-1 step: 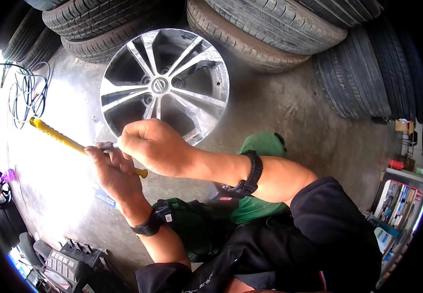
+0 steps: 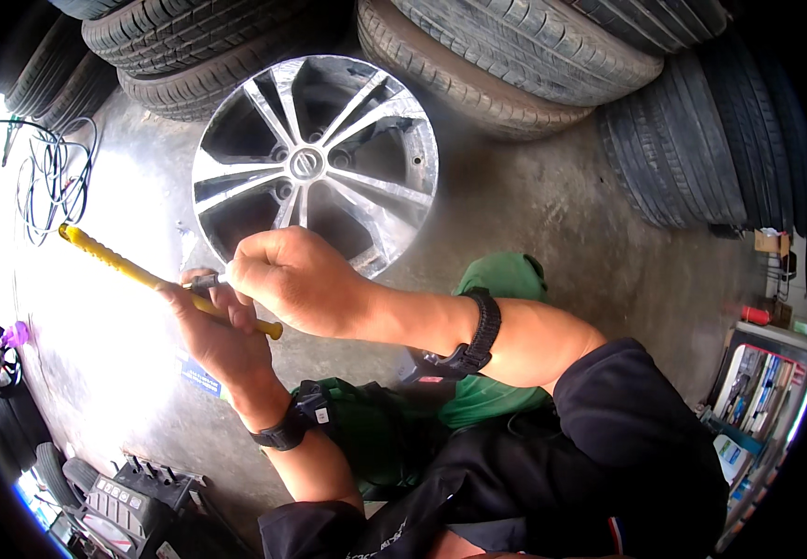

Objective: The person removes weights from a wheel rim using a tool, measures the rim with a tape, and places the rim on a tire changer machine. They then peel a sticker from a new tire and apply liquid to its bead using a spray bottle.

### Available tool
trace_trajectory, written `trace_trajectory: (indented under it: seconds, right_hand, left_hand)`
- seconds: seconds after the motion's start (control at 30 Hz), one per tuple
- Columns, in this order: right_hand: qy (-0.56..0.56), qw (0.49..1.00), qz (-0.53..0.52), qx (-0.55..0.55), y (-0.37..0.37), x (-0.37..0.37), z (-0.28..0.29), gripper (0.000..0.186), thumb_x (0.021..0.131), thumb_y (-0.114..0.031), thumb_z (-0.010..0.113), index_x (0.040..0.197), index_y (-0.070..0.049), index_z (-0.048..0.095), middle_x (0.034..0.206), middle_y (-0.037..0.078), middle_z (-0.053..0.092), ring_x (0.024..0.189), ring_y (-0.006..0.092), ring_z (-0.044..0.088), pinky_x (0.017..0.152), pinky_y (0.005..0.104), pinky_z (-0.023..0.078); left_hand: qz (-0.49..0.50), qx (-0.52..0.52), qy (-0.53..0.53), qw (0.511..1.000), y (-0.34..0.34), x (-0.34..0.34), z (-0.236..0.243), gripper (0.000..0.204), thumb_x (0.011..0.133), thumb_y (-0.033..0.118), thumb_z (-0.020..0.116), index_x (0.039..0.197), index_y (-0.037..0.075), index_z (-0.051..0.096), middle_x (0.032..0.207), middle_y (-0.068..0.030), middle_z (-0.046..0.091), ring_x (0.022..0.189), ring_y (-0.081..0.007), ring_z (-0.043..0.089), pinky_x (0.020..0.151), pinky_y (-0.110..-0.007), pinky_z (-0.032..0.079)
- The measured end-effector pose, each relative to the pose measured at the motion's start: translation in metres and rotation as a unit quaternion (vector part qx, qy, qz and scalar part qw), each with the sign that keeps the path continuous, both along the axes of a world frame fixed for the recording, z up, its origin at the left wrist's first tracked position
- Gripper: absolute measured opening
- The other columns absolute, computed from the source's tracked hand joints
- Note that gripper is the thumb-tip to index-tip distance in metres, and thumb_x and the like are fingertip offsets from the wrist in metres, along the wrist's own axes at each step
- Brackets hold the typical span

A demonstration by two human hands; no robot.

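Note:
My left hand (image 2: 212, 331) is closed round a yellow rod-like tool (image 2: 115, 258) with a ridged upper section, held at a slant above the floor. A small dark metal piece (image 2: 204, 281) sits at its fingertips, across the rod. My right hand (image 2: 296, 284) is closed in a pinch right beside that piece; what its fingers hold is hidden. Behind both hands a silver and black alloy wheel (image 2: 366, 191) lies face up on the concrete floor, with a centre cap and several split spokes.
Stacked tyres (image 2: 506, 51) line the back, with more tyres (image 2: 692, 140) at the right. Coiled cables (image 2: 54, 182) lie at the left. A black machine (image 2: 133, 512) stands lower left, a tool cart (image 2: 762, 391) at the right. My green-clad knee (image 2: 501, 275) is under my right forearm.

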State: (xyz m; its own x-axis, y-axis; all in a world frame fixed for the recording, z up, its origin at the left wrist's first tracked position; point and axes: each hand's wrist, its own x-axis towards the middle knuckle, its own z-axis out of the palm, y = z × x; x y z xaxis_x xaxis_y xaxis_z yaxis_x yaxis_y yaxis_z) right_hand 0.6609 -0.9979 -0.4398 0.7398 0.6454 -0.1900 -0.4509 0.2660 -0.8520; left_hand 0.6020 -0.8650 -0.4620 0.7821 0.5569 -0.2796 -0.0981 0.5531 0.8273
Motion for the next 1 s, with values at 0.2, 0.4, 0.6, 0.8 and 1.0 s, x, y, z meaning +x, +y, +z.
trace_trajectory:
  seconds: [0.2,0.4,0.6,0.8,1.0]
  right_hand:
    - [-0.09,0.994,-0.018,-0.067,0.004,0.009,-0.005,0.031,0.095,-0.018,0.049,0.077,0.002,0.065,0.072,0.008,0.068,0.072,0.015,0.063,0.07,0.0305,0.049]
    - [-0.015,0.998,-0.006,-0.059,-0.004,0.012,0.003,0.034,0.097,-0.022,0.05,0.072,-0.002,0.063,0.068,-0.001,0.056,0.064,0.0063,0.047,0.059,0.0254,0.039]
    - [0.032,0.999,0.005,-0.033,0.001,0.011,0.007,0.032,0.097,-0.023,0.051,0.074,-0.003,0.06,0.065,-0.004,0.049,0.059,0.0036,0.04,0.054,0.0217,0.031]
    - [0.05,0.998,-0.017,-0.043,0.004,0.009,0.002,0.029,0.098,-0.021,0.05,0.079,-0.002,0.063,0.064,-0.004,0.049,0.057,0.0037,0.039,0.052,0.0214,0.03]
    - [0.039,0.998,-0.021,-0.048,0.006,0.006,0.009,0.028,0.097,-0.021,0.05,0.093,0.001,0.066,0.066,-0.003,0.052,0.057,0.0029,0.04,0.051,0.0201,0.031]
  left_hand:
    - [-0.014,0.083,-0.004,0.996,0.012,-0.002,-0.013,0.035,0.104,0.031,0.05,0.106,-0.003,0.058,0.063,-0.0005,0.047,0.048,-0.0074,0.039,0.043,-0.021,0.028]
    - [-0.039,0.01,-0.058,0.998,0.001,0.008,0.007,0.042,0.101,0.034,0.053,0.114,-0.005,0.06,0.074,-0.0062,0.055,0.053,-0.0109,0.045,0.045,-0.021,0.035]
    - [-0.023,0.045,0.001,0.999,0.004,0.005,0.0,0.035,0.102,0.037,0.058,0.088,0.005,0.055,0.067,-0.0001,0.05,0.047,-0.0058,0.041,0.042,-0.018,0.03]
    - [-0.077,0.007,-0.108,0.991,0.01,0.002,0.002,0.031,0.1,0.021,0.056,0.118,-0.005,0.061,0.076,-0.0053,0.057,0.05,-0.0082,0.044,0.045,-0.019,0.033]
    - [-0.042,0.02,0.004,0.999,0.007,0.004,0.0,0.04,0.102,0.032,0.058,0.12,-0.003,0.06,0.073,-0.0045,0.055,0.05,-0.0058,0.044,0.045,-0.02,0.035]
